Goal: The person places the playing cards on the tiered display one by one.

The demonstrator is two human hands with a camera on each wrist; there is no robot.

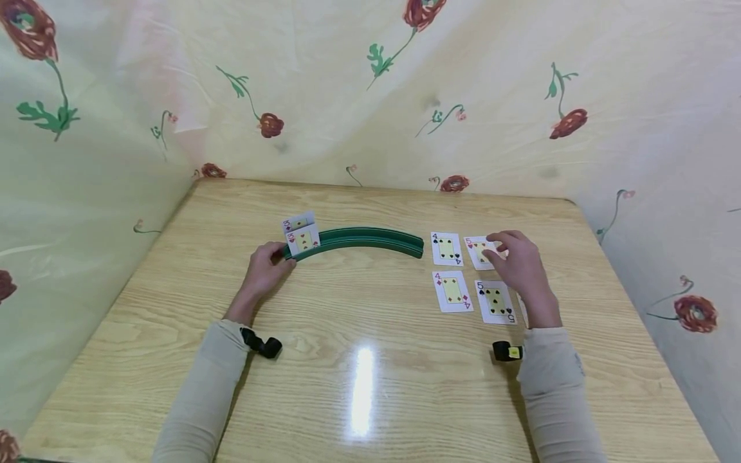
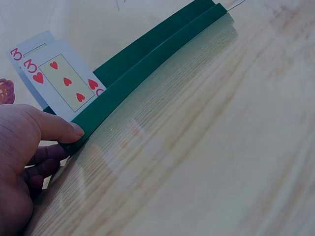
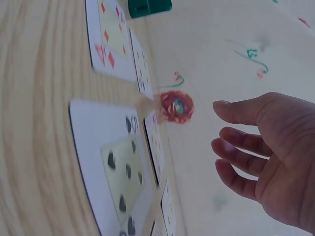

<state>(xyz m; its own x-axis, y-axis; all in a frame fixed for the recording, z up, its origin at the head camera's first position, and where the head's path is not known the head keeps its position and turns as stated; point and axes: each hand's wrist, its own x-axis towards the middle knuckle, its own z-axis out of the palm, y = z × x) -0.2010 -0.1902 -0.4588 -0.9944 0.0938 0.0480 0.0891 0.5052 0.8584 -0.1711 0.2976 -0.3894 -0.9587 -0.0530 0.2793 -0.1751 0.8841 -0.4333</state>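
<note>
Above a part-hidden red five (image 1: pixel 476 254), the right grip (image 1: pixel 519 262) gapes empty (left grip (image 1: pixel 269 269) pinching green rack (image 1: pixel 370 237)).

Wood-grained table (image 1: pixel 428 373), flowered sheet (image 1: pixel 330 77), possibly plastic

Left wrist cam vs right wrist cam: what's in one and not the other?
Left wrist only: the left hand, pinching one end of the rack, plus the three of hearts standing in it with a second three partly hidden behind.

Right wrist only: the right hand, holding nothing, plus flat cards, including the four of diamonds and five of spades.

Both: the green rack (just an end in the right view), the table and the floral cloth.
</note>
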